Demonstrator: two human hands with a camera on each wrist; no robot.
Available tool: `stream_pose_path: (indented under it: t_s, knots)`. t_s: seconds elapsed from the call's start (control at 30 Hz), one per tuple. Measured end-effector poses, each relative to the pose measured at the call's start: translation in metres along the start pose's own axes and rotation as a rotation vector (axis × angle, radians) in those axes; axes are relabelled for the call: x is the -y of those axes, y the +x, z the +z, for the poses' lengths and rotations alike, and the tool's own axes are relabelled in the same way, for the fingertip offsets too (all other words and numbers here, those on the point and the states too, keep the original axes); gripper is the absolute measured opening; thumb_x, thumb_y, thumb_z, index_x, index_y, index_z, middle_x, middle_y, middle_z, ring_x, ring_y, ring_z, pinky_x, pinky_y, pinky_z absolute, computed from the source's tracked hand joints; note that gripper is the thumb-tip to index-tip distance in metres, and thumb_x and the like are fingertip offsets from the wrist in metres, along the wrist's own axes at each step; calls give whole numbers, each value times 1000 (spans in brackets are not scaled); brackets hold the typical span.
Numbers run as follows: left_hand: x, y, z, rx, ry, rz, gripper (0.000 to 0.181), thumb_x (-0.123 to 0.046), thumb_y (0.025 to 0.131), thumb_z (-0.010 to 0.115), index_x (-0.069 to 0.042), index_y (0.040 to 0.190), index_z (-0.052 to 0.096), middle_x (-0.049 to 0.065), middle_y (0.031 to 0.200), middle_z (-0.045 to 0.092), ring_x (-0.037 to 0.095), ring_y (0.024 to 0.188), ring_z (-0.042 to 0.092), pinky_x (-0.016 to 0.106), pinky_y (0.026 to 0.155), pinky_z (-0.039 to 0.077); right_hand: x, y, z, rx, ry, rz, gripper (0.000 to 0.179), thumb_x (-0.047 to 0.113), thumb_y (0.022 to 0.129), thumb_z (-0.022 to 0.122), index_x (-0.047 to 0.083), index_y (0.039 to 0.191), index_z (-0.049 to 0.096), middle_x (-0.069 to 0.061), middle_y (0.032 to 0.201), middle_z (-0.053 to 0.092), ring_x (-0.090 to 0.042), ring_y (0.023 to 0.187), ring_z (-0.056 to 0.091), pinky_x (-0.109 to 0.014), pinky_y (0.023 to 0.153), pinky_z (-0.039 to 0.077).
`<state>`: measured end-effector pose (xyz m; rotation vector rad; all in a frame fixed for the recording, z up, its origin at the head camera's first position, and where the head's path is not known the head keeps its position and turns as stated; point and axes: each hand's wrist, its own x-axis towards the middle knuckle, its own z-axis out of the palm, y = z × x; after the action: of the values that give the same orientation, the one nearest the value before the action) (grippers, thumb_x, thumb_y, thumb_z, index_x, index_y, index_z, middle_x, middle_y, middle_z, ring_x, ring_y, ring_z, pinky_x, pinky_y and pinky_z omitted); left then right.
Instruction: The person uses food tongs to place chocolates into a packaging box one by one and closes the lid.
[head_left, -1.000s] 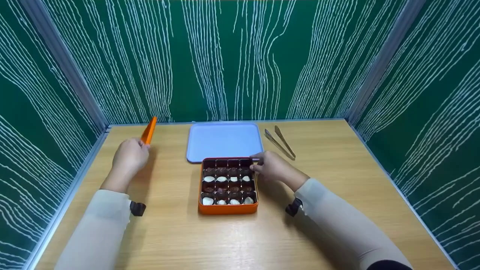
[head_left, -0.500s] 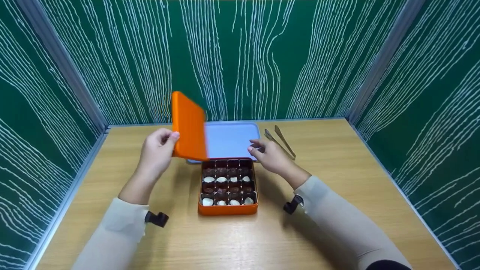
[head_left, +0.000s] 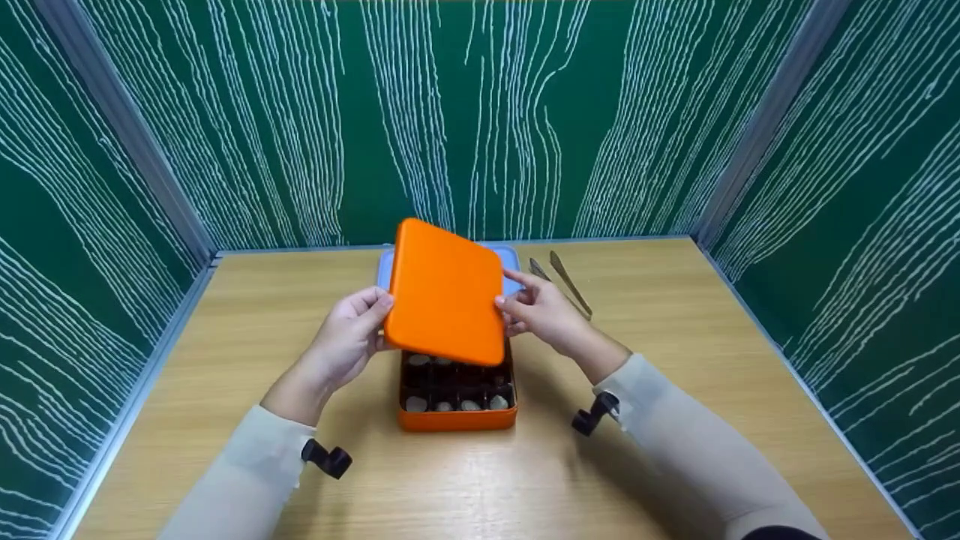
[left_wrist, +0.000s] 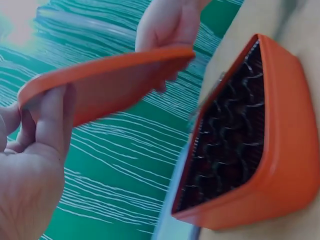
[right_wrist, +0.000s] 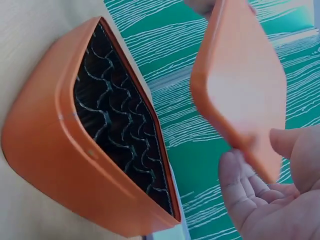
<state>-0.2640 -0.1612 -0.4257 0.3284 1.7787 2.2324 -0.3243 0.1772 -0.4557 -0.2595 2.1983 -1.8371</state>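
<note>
An orange box lid (head_left: 448, 294) hangs tilted above the far part of an open orange box (head_left: 459, 420). My left hand (head_left: 349, 337) grips the lid's left edge, thumb on the outer face and fingers tucked underneath, as the left wrist view shows. At the lid's right edge my right hand (head_left: 551, 311) has its thumb (right_wrist: 285, 142) on one side and fingers (right_wrist: 231, 167) on the other, holding it there. Inside the box a dark divided insert (left_wrist: 227, 132) holds chocolates; pale ones (head_left: 416, 405) show in the near row, while the far rows are hidden by the lid.
Behind the lid lies a light blue tray (head_left: 511, 259), mostly covered in the head view. Metal tongs (head_left: 568, 279) rest to its right on the wooden table (head_left: 675, 337). Green panels (head_left: 480, 120) with white lines stand around the table's back and sides.
My left hand has brought the lid from the far left across to above the box, turning its outer face up. My right hand has left the box's rim and now holds the lid's right edge.
</note>
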Motion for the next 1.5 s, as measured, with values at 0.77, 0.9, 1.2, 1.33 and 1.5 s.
stream_pose_path:
  t_s: [0.77, 0.9, 1.2, 1.33, 1.5]
  knots:
    - [59, -17, 0, -90, 871, -309, 35, -36, 119, 57, -10, 99, 70, 3, 85, 58, 21, 76, 56, 32, 68, 45, -38, -22, 10, -71, -490, 75, 65, 27, 108, 81, 1, 163, 59, -4, 79, 72, -14, 61, 57, -22, 54, 44]
    - [61, -17, 1, -76, 927, -319, 35, -34, 120, 55, -9, 100, 70, 2, 79, 53, 21, 71, 54, 32, 65, 44, -40, -21, 13, -57, -529, 124, 65, 30, 107, 82, 4, 163, 61, -5, 79, 70, -15, 61, 56, -24, 55, 47]
    - [64, -17, 2, -33, 1095, -336, 36, -33, 122, 50, -7, 128, 74, 7, 103, 66, 26, 98, 62, 45, 92, 53, -43, -23, 16, -22, -532, 114, 58, 26, 107, 81, 10, 160, 66, -4, 79, 67, -16, 61, 57, -24, 57, 50]
    - [64, -17, 2, -28, 1116, -322, 38, -33, 122, 50, -6, 136, 73, 8, 116, 70, 28, 108, 63, 50, 101, 54, -44, -23, 15, -22, -530, 128, 59, 28, 108, 81, 11, 162, 64, -5, 81, 67, -17, 63, 58, -24, 57, 50]
    - [64, -18, 2, -8, 1131, -330, 33, -37, 120, 55, -11, 115, 74, 6, 95, 64, 25, 89, 61, 42, 82, 51, -45, -23, 13, -2, -523, 152, 59, 31, 108, 81, 20, 164, 64, -6, 85, 69, -19, 66, 60, -24, 59, 52]
